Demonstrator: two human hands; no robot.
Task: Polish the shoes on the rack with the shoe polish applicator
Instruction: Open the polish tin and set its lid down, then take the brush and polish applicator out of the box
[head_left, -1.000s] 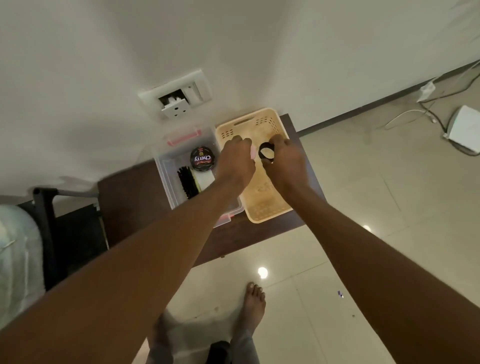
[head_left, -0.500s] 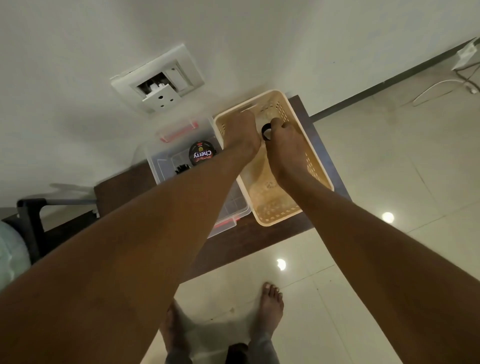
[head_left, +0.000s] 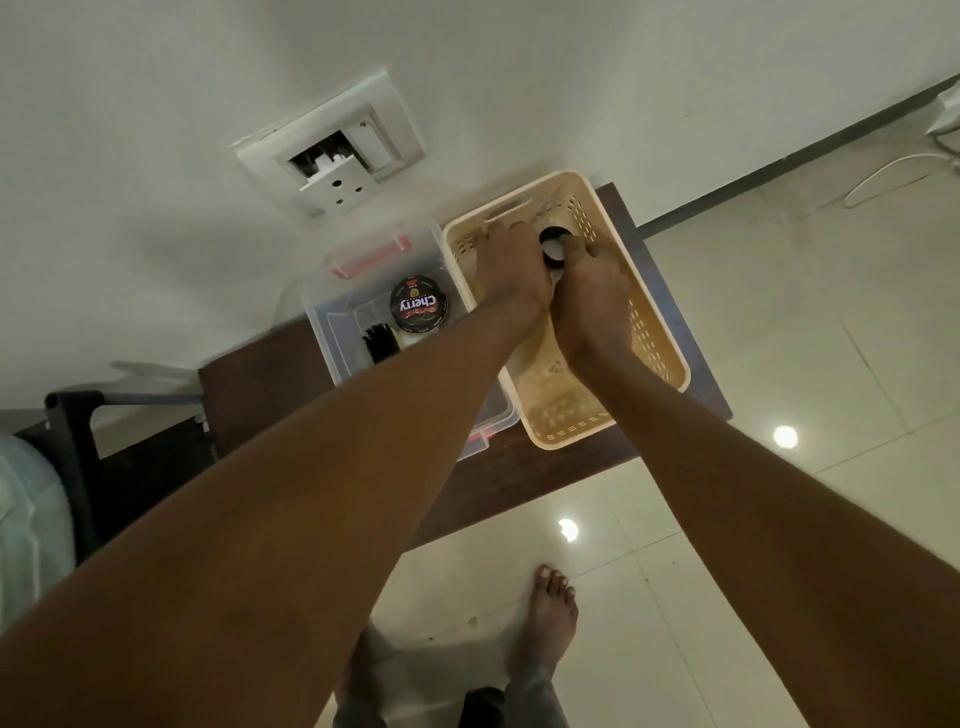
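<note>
Listing left to right on the bench (head_left: 270, 384): clear plastic box (head_left: 332, 322) with a Cherry polish tin (head_left: 418, 310) and a black brush (head_left: 382, 339); cream perforated basket (head_left: 660, 322). Left hand (head_left: 511, 265) and right hand (head_left: 592, 283) meet over the basket, fingers curled round a small black-and-white shoe polish applicator (head_left: 551, 248). No shoes or rack in view; polishing judged not begun, applicator apparently being readied.
</note>
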